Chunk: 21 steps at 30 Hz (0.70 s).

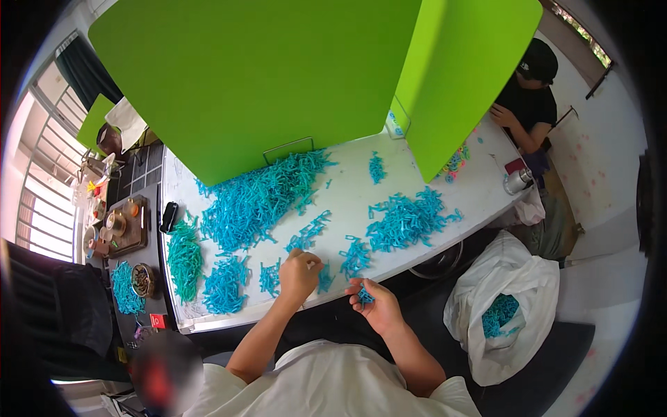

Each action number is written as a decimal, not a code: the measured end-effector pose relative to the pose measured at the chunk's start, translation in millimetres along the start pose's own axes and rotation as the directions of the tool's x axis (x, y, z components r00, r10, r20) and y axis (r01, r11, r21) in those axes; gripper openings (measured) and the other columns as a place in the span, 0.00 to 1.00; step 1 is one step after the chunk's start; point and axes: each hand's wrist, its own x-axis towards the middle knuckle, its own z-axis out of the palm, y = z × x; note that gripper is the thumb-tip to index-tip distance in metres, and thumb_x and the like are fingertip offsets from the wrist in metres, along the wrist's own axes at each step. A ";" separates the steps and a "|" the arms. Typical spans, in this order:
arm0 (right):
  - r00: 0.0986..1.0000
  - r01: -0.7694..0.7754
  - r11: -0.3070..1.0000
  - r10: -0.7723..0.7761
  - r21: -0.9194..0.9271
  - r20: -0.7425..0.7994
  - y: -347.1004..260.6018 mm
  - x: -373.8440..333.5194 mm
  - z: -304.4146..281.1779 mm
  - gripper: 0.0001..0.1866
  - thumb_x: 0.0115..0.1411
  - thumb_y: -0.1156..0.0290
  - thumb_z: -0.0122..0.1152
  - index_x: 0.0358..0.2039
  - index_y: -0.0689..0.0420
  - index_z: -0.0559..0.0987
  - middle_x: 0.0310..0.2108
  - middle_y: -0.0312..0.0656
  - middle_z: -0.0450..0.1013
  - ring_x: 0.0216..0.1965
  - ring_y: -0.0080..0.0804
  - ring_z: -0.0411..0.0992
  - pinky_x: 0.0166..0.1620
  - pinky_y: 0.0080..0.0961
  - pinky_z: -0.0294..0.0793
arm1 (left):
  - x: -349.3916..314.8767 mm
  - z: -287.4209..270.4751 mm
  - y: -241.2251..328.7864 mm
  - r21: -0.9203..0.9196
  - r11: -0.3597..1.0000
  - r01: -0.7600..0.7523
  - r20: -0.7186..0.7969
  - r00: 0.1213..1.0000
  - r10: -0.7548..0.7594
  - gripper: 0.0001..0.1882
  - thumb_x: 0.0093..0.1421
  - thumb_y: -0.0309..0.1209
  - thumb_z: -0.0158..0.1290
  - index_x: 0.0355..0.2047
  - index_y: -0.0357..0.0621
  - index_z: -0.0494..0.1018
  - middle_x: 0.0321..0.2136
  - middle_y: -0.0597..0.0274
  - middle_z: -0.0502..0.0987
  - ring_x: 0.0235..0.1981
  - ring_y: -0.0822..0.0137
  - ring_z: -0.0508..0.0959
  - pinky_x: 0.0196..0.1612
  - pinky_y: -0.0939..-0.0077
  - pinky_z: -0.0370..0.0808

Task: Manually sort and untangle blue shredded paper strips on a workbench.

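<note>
My left hand (300, 276) is closed, its fingers curled down over the table's front part between two small heaps of blue plastic pieces. What its fingertips hold, if anything, is hidden. Just off the table's front edge, my right hand (379, 306) is turned partly palm up, with several small blue plastic pieces (365, 296) in its curled fingers. A small blue heap (324, 278) lies between the two hands, and another heap (355, 257) is just beyond the right one. Farther off lie a loose strip of pieces (308, 231) and a larger blue pile (410, 221).
The biggest blue pile (257, 198) lies against a green partition (257, 83). Greener pieces (183, 260) line the white table's left edge, near a black object (169, 217). At right stands a white sack (472, 306) holding blue pieces; beyond the partition sits another person (531, 104).
</note>
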 end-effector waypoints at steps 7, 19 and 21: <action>0.998 -0.043 0.996 0.046 -0.076 0.038 -16.1 1.4 11.2 0.23 0.73 0.55 0.46 0.52 0.65 0.75 0.42 0.47 0.79 0.34 0.30 0.77 0.36 0.25 0.76 | -25.8 -24.1 56.0 -0.118 0.969 -0.217 -0.068 0.975 0.210 0.11 0.51 0.22 0.65 0.35 0.47 0.82 0.33 0.56 0.75 0.25 0.58 0.77 0.27 0.69 0.73; 0.987 -0.118 0.971 0.137 -0.206 0.080 -1.4 23.9 15.8 0.20 0.73 0.55 0.49 0.45 0.61 0.76 0.34 0.40 0.76 0.31 0.28 0.77 0.32 0.23 0.77 | -27.9 -22.2 58.9 -0.165 0.967 -0.195 0.030 0.979 0.202 0.10 0.46 0.21 0.67 0.30 0.47 0.83 0.34 0.58 0.75 0.25 0.60 0.77 0.28 0.69 0.74; 0.975 -0.182 0.973 0.197 -0.141 0.099 -3.2 25.7 18.7 0.20 0.73 0.55 0.49 0.45 0.61 0.77 0.35 0.41 0.77 0.31 0.29 0.77 0.32 0.23 0.76 | -25.2 -27.9 56.6 -0.228 0.964 -0.139 0.041 0.988 0.152 0.11 0.45 0.19 0.67 0.29 0.46 0.83 0.34 0.59 0.75 0.25 0.62 0.76 0.27 0.71 0.73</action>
